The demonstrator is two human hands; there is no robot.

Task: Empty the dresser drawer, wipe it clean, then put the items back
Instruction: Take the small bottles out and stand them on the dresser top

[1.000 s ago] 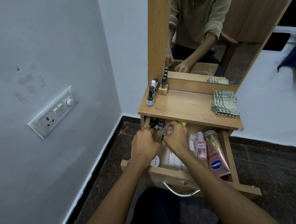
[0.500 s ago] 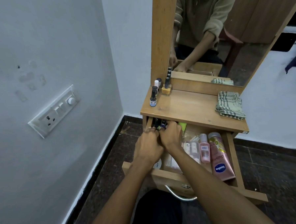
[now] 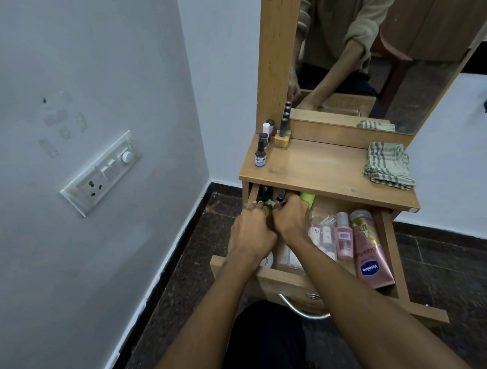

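Emptying looks in hand: the left hand (image 3: 251,229) and right hand (image 3: 290,220), side by side, curl around small dark nail-polish bottles (image 3: 268,195) at the far-left corner of the open wooden drawer (image 3: 388,247), so next they must lift them onto the wooden dresser top (image 3: 320,169).

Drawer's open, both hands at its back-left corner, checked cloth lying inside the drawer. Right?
Not quite. The head view shows the checked cloth on the dresser top, not inside the drawer. Left hand and right hand are at its back-left corner.
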